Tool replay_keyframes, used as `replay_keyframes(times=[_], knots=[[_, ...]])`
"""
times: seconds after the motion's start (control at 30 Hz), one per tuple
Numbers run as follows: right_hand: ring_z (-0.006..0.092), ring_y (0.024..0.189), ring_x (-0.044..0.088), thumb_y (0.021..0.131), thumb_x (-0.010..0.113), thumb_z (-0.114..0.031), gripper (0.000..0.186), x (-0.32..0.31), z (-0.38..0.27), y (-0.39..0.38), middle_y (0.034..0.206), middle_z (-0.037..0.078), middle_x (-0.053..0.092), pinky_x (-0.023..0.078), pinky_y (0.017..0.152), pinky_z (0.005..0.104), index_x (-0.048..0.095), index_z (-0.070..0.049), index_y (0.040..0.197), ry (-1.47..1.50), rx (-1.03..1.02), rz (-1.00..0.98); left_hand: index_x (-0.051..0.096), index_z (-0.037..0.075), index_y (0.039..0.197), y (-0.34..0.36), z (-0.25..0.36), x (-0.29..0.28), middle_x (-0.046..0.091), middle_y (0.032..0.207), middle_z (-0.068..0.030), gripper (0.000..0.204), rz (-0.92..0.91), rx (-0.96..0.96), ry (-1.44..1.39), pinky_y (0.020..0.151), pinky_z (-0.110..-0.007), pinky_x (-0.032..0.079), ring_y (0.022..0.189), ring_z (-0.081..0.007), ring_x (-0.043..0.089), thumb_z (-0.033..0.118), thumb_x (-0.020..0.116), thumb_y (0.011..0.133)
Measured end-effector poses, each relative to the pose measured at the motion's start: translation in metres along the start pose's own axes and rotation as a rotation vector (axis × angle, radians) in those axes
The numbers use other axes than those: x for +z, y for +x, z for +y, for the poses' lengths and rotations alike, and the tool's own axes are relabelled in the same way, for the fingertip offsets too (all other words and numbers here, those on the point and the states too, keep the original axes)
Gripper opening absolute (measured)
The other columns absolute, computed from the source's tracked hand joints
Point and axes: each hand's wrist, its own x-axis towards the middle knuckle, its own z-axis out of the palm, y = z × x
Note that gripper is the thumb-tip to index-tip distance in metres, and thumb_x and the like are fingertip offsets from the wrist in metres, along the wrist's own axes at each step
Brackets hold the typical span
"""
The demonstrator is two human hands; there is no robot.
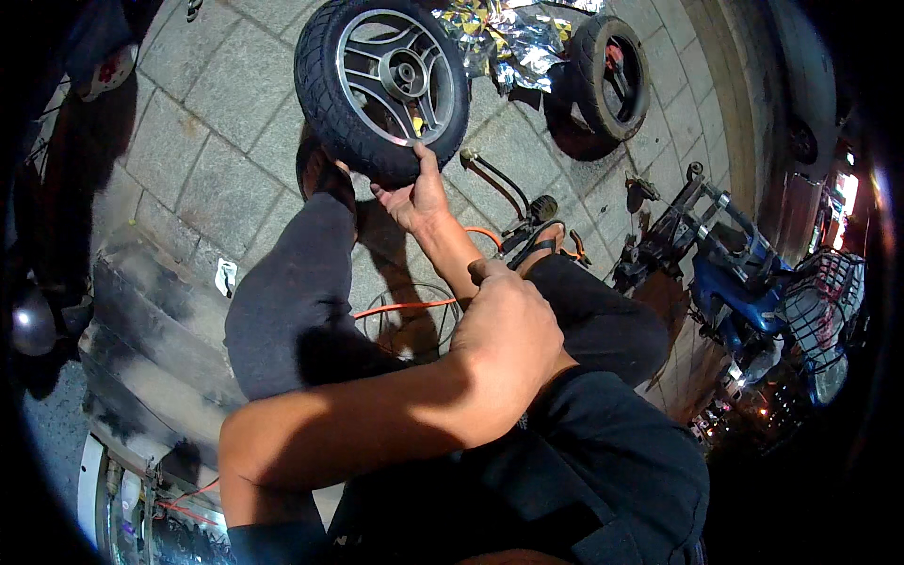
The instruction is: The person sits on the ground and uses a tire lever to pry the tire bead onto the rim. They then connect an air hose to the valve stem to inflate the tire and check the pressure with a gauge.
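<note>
A scooter wheel with a black tyre and a silver-and-black spoked rim stands tilted on the paving, ahead of me. My right hand is at its lower edge, palm turned up. The thumb lies on the tyre's sidewall and the fingers reach under the tread. My left arm crosses in front of my body. The left hand is closed round my right forearm, its fingertips mostly hidden behind the arm.
A loose tyre and crumpled silver foil lie beyond the wheel. A black foot pump sits by my right foot, near an orange hose. Rightward stands a blue scooter with a wire basket. Stone steps rise at left.
</note>
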Motion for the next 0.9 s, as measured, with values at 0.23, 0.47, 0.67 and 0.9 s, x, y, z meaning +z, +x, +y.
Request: replay_keyframes(times=[0.23, 0.47, 0.67, 0.9], knots=[[0.0281, 0.113, 0.062, 0.096, 0.065, -0.054, 0.059, 0.004, -0.003, -0.003, 0.130, 0.008, 0.065, 0.050, 0.090, 0.0446, 0.055, -0.013, 0.139, 0.001, 0.003, 0.028, 0.076, 0.005, 0.115, 0.008, 0.003, -0.007, 0.075, 0.102, -0.0047, 0.028, -0.081, 0.036, -0.005, 0.076, -0.039, 0.046, 0.096, -0.0213, 0.070, 0.020, 0.064, 0.094], [0.0247, 0.111, 0.063, 0.096, 0.063, -0.055, 0.057, -0.010, -0.006, 0.000, 0.127, 0.005, 0.067, 0.050, 0.084, 0.0438, 0.057, -0.014, 0.136, -0.041, 0.034, 0.003, 0.075, 0.005, 0.118, 0.013, 0.005, 0.001, 0.075, 0.105, -0.0050, 0.029, -0.073, 0.039, 0.016, 0.079, -0.039, 0.047, 0.100, -0.0217, 0.070, 0.020, 0.065, 0.095], [0.0225, 0.109, 0.064, 0.096, 0.062, -0.056, 0.053, -0.020, -0.006, -0.001, 0.124, 0.003, 0.069, 0.049, 0.079, 0.0405, 0.060, -0.017, 0.131, -0.077, 0.047, 0.054, 0.075, 0.004, 0.118, 0.012, 0.004, -0.001, 0.075, 0.105, -0.0066, 0.030, -0.074, 0.056, 0.044, 0.080, -0.038, 0.047, 0.100, -0.0216, 0.070, 0.020, 0.065, 0.095], [0.0209, 0.102, 0.065, 0.096, 0.061, -0.058, 0.051, -0.027, -0.009, -0.002, 0.117, 0.000, 0.071, 0.049, 0.075, 0.0393, 0.061, -0.019, 0.128, -0.118, 0.059, 0.066, 0.077, 0.005, 0.114, 0.015, 0.008, 0.003, 0.075, 0.101, -0.0059, 0.027, -0.087, 0.044, 0.012, 0.080, -0.039, 0.047, 0.096, -0.0219, 0.070, 0.021, 0.065, 0.095]])
